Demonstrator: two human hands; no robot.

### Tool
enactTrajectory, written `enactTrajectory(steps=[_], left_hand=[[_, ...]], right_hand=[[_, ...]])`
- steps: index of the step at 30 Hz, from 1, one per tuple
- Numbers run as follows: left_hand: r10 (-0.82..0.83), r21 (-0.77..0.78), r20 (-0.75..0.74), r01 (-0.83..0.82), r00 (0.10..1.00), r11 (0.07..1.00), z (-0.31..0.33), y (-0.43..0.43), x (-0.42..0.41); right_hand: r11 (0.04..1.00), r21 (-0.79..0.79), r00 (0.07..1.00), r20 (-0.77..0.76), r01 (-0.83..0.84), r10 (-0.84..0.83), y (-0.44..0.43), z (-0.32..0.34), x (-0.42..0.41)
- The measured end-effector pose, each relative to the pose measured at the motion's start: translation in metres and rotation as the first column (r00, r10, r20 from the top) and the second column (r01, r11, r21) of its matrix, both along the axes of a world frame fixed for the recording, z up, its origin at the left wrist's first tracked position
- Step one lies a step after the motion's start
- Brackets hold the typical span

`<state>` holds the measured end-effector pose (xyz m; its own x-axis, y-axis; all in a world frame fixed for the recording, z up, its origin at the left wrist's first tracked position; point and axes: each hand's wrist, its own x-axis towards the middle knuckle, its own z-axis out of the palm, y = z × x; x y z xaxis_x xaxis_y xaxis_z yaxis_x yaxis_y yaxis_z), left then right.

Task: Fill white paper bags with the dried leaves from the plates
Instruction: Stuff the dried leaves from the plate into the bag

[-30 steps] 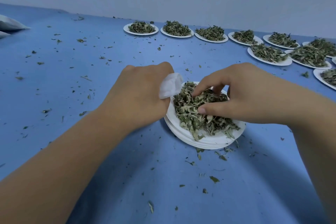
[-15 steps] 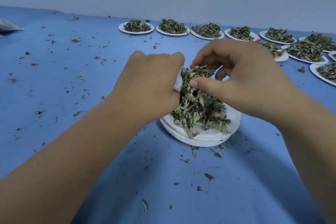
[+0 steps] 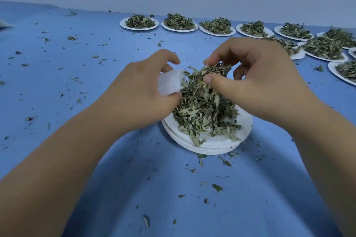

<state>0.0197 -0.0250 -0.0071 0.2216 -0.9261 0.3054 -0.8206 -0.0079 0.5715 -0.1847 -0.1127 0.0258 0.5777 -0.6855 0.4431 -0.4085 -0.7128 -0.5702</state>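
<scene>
A stack of white paper plates (image 3: pixel 215 145) sits on the blue table in front of me, heaped with dried green leaves (image 3: pixel 204 113). My left hand (image 3: pixel 138 98) holds a small white paper bag (image 3: pixel 170 82) just above the plate's left side, its mouth turned toward the leaves. My right hand (image 3: pixel 258 81) pinches a clump of leaves between thumb and fingers, lifted above the heap right beside the bag's mouth. Strands of leaf hang from the clump down to the pile.
Several white plates of dried leaves (image 3: pixel 179 23) line the far edge of the table and curve round to the right (image 3: pixel 325 48). Loose leaf bits are scattered over the blue cloth (image 3: pixel 57 75). A pale bag corner (image 3: pixel 4 24) shows at the far left.
My right hand has lifted a clump of leaves off the plate up to the bag. My left hand has raised the bag and turned it, so more of the bag shows.
</scene>
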Motion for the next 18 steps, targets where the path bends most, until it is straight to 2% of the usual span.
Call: enactTrajectory(steps=[3, 8, 10, 13, 15, 18], left_hand=[[0.031, 0.084, -0.073, -0.025, 0.997, 0.996, -0.003, 0.004, 0.007], [0.08, 0.115, 0.102, -0.092, 0.992, 0.989, -0.003, 0.008, 0.009], [0.1, 0.172, 0.099, -0.116, 0.99, 0.978, -0.002, 0.011, 0.018], [0.101, 0.274, 0.091, -0.122, 0.991, 0.954, -0.003, 0.014, 0.03], [0.116, 0.246, 0.106, -0.139, 0.988, 0.959, -0.008, 0.012, 0.032], [0.153, 0.075, 0.104, -0.161, 0.983, 0.984, -0.011, 0.009, 0.024]], right_hand=[[0.998, 0.055, 0.998, 0.053, -0.025, 0.022, 0.002, 0.001, 0.002], [0.998, 0.068, 0.989, 0.148, -0.017, 0.007, 0.005, -0.002, 0.005], [0.998, 0.064, 0.985, 0.174, -0.005, -0.006, 0.005, -0.002, 0.005], [0.999, 0.053, 0.992, 0.129, 0.004, -0.011, 0.004, -0.005, 0.006], [0.999, 0.047, 0.994, 0.105, -0.007, 0.002, 0.005, -0.006, 0.007], [0.997, 0.049, 0.998, -0.019, -0.063, 0.064, 0.003, -0.007, 0.006]])
